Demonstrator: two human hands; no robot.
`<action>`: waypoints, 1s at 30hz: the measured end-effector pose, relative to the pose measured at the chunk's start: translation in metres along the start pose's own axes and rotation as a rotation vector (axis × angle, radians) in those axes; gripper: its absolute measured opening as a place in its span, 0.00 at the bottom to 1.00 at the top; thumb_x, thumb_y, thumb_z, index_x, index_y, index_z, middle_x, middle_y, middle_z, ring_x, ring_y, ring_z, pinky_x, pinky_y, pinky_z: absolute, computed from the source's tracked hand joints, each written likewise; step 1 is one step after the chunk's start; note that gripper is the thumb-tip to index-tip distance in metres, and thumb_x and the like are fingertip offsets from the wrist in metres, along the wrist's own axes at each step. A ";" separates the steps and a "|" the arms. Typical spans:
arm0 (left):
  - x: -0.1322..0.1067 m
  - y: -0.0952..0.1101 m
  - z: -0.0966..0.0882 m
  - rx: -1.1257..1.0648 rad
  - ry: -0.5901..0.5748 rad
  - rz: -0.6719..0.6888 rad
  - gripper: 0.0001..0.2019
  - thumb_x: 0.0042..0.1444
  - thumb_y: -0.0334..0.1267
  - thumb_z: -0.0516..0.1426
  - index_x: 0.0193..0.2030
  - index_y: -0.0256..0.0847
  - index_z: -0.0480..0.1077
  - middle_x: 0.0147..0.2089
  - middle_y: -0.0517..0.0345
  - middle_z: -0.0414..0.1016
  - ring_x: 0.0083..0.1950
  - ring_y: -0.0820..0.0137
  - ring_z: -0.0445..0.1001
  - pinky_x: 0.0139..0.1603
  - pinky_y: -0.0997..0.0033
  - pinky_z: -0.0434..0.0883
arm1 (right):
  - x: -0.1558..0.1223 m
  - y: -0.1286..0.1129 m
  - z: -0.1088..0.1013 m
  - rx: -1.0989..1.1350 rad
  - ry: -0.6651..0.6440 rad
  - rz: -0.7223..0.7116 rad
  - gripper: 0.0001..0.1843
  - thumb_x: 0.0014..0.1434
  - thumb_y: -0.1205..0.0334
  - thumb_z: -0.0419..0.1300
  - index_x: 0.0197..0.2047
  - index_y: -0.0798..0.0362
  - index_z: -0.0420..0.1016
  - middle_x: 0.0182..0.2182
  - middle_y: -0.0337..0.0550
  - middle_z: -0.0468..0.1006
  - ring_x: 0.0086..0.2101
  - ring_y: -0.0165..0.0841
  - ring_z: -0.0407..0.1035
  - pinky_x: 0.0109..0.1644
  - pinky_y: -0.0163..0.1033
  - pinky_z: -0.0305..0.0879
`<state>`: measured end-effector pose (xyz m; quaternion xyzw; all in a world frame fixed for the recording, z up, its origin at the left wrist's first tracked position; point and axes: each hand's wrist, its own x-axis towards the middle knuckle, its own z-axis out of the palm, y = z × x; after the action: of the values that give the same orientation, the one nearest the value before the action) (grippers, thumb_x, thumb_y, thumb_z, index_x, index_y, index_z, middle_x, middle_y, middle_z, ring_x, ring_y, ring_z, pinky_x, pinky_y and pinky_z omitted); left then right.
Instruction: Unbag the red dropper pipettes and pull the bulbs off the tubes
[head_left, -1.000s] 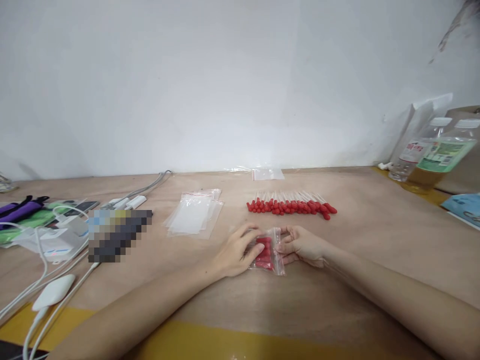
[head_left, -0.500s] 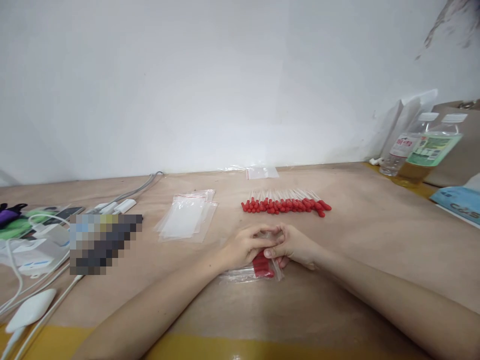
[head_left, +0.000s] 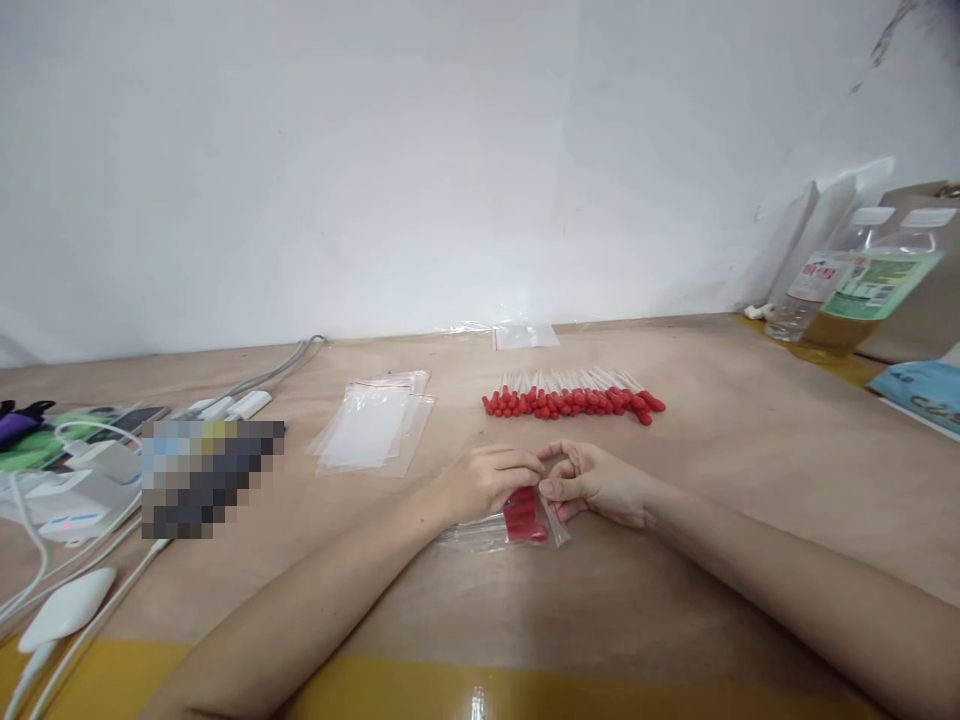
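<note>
A clear zip bag (head_left: 487, 535) with red-ended, pale thin sticks (head_left: 525, 518) inside lies low on the table between my hands. My left hand (head_left: 491, 482) is closed over the bag's upper part, its fingertips covering some of the red ends. At the bag's right edge, my right hand (head_left: 589, 487) pinches the plastic between thumb and fingers. Just beyond my hands, a row of similar sticks (head_left: 570, 398) lies with the red ends toward me. Left of them is a loose stack of flat, clear zip bags (head_left: 367, 425).
White chargers and cables (head_left: 82, 500) spread at the left, beside a blurred-out dark object (head_left: 214, 480). Another clear bag (head_left: 525, 337) lies by the wall. Two bottles (head_left: 862, 285) and a blue packet (head_left: 919, 392) stand or lie at the right.
My right hand has shifted slightly right, and its fingers have parted somewhat from my left hand's. The bag's right edge shows more. The whole view has tilted a little.
</note>
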<state>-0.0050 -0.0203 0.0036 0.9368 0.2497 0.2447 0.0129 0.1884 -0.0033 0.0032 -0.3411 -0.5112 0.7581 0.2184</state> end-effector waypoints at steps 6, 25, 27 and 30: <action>0.000 -0.001 -0.003 0.071 -0.050 0.047 0.14 0.61 0.32 0.42 0.42 0.39 0.68 0.47 0.53 0.72 0.52 0.71 0.67 0.51 0.70 0.67 | 0.002 0.000 0.001 0.008 0.030 0.061 0.12 0.43 0.69 0.64 0.33 0.60 0.69 0.20 0.36 0.71 0.21 0.23 0.68 0.27 0.30 0.69; 0.001 0.003 -0.019 0.049 -0.196 -0.011 0.15 0.62 0.33 0.41 0.41 0.42 0.67 0.52 0.57 0.68 0.60 0.72 0.58 0.57 0.71 0.61 | 0.001 -0.001 0.006 -0.191 0.084 0.040 0.15 0.41 0.73 0.55 0.36 0.57 0.68 0.18 0.35 0.72 0.19 0.27 0.68 0.25 0.34 0.69; 0.000 0.001 -0.020 0.048 -0.171 -0.041 0.15 0.62 0.33 0.41 0.43 0.42 0.67 0.56 0.58 0.64 0.60 0.71 0.58 0.58 0.69 0.60 | 0.001 0.003 0.004 -0.213 0.117 -0.022 0.16 0.42 0.70 0.57 0.38 0.55 0.64 0.17 0.32 0.70 0.18 0.27 0.68 0.25 0.34 0.68; 0.001 0.003 -0.020 0.028 -0.120 -0.100 0.14 0.61 0.31 0.42 0.45 0.42 0.66 0.58 0.55 0.61 0.57 0.70 0.62 0.56 0.68 0.62 | 0.001 0.012 0.000 -0.305 0.205 -0.196 0.14 0.44 0.65 0.59 0.35 0.53 0.61 0.16 0.28 0.67 0.16 0.26 0.65 0.20 0.31 0.64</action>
<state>-0.0122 -0.0250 0.0221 0.9362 0.2985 0.1836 0.0268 0.1875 -0.0071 -0.0078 -0.3943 -0.6256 0.6086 0.2877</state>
